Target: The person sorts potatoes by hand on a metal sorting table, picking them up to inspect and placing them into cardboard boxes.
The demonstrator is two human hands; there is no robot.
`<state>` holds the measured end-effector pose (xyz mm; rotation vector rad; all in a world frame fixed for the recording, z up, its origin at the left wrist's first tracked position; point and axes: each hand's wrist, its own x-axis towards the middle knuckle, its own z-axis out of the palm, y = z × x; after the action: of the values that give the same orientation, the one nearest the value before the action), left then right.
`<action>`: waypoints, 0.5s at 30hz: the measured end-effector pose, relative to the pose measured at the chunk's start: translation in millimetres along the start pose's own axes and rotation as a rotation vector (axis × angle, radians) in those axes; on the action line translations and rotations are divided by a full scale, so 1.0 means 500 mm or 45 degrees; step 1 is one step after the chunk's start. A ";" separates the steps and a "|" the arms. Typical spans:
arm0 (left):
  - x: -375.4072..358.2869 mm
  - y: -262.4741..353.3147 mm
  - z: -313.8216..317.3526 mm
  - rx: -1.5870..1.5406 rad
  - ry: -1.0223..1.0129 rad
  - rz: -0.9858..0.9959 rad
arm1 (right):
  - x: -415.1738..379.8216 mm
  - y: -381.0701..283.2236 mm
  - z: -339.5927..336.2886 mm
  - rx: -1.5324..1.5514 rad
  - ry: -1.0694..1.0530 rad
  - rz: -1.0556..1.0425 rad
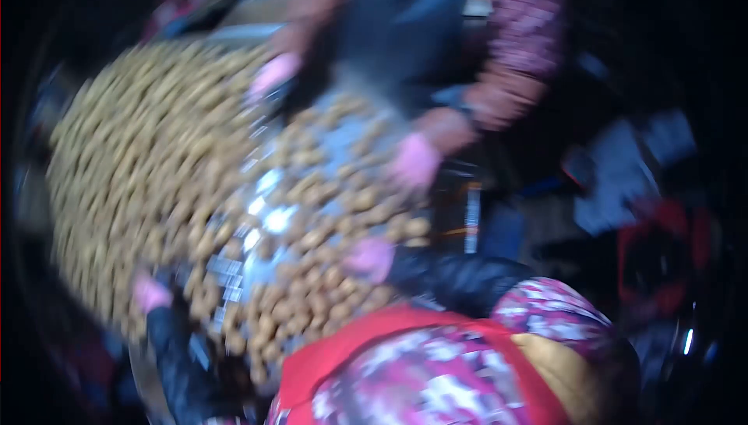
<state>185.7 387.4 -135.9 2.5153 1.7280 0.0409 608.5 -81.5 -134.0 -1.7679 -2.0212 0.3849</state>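
Observation:
My left hand (152, 292), in a pink glove and dark sleeve, is at the near left of a heap of round yellow-brown pieces (140, 183) that look like potatoes or large nuts; blur hides which. Over looser round pieces (312, 289) at the near right is my right hand (372, 260), also pink-gloved. It seems to touch them. Motion smears the fingers of both hands, so their grip cannot be made out. Between the heap and the loose pieces shows a shiny pale surface (335, 144), with bright glare on it.
Across the table, a co-worker in a dark apron (405, 28) has one pink-gloved hand (273, 76) by the heap and another (417, 162) beside the loose pieces. Pale sheets or bags (623, 168) and a red object (662, 257) lie off to the right, blurred.

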 end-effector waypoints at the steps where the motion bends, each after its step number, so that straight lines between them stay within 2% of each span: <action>1: 0.052 0.026 0.015 0.083 0.001 -0.005 | 0.000 0.006 0.016 -0.003 0.111 0.001; 2: 0.071 0.110 -0.009 0.189 0.002 -0.041 | 0.015 -0.033 -0.049 -0.052 -0.059 0.076; 4: 0.107 0.228 -0.043 0.268 -0.022 -0.024 | 0.020 -0.031 -0.005 -0.050 0.154 0.063; 5: 0.138 0.238 -0.015 0.241 -0.015 0.005 | 0.028 -0.039 -0.018 -0.091 0.099 0.091; 8: 0.254 0.258 0.146 -0.071 0.015 0.341 | -0.011 -0.030 -0.092 -0.115 -0.050 0.120; 9: 0.187 0.354 0.053 -0.190 -0.122 0.221 | -0.016 -0.031 -0.099 -0.109 -0.055 0.130; 11: 0.083 0.459 -0.067 -0.266 -0.339 0.192 | -0.015 -0.042 -0.093 -0.062 -0.033 0.172; 12: 0.085 0.419 -0.009 -0.186 -0.256 0.438 | -0.015 -0.044 -0.104 -0.061 0.021 0.132; 14: -0.023 0.436 -0.003 0.136 0.263 0.846 | -0.020 -0.043 -0.111 -0.009 0.019 0.135; 15: -0.078 0.481 -0.032 -0.190 0.029 0.529 | -0.018 -0.035 -0.112 -0.032 0.001 0.108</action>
<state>394.3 266.3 -97.5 2.7160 1.1312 0.2182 621.6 -96.9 -77.9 -1.8732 -1.9629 0.3867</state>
